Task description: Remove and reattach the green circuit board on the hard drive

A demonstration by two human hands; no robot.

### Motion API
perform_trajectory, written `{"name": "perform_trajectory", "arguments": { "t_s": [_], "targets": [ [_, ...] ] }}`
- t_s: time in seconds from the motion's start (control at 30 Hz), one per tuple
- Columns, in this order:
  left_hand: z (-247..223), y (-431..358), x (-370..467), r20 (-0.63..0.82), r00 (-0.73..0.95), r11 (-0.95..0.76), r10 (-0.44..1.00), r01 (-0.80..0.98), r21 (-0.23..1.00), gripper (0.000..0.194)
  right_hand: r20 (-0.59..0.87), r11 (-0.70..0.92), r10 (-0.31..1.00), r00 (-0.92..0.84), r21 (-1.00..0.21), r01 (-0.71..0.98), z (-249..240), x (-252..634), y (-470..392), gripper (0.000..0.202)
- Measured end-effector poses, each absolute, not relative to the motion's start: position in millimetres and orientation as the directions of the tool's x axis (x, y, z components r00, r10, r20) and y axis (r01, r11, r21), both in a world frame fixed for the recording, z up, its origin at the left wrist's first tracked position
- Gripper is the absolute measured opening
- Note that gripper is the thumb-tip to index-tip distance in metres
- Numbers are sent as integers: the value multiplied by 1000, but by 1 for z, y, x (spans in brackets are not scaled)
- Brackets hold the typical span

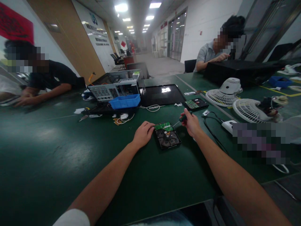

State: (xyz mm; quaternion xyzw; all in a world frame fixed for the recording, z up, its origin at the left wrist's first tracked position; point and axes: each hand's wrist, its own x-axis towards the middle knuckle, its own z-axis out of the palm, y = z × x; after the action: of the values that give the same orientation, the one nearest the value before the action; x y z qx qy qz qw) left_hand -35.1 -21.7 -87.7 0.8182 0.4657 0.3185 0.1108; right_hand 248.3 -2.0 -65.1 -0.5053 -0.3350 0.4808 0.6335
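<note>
Black metal and green circuit board form the hard drive (pixel 167 138), a flat rectangle with a round hub, lying on the smooth green surface (pixel 70 150) in the head view; the grip of the left hand (pixel 142 135) touches its upper left corner, clamped or not I cannot tell, while that of the right hand (pixel 191 123) is closed around a slim-shafted, dark-handled screwdriver (pixel 183 118)
</note>
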Motion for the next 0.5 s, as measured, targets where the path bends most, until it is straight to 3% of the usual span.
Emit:
{"name": "perform_trajectory", "arguments": {
  "t_s": [0.17, 0.33, 0.5],
  "targets": [
    [-74, -16, -37, 373, 384, -525, 845, 728, 440, 19, -65, 25, 946, 317, -962, -273, -61, 248, -4, 42],
    [-66, -14, -36, 317, 475, -564, 821, 760, 324, 20, -60, 32, 947, 314, -960, -278, -60, 248, -5, 42],
    [-60, -17, -27, 302, 461, -531, 835, 818, 221, 18, -68, 26, 947, 314, -958, -286, -63, 249, -3, 45]
  ]
}}
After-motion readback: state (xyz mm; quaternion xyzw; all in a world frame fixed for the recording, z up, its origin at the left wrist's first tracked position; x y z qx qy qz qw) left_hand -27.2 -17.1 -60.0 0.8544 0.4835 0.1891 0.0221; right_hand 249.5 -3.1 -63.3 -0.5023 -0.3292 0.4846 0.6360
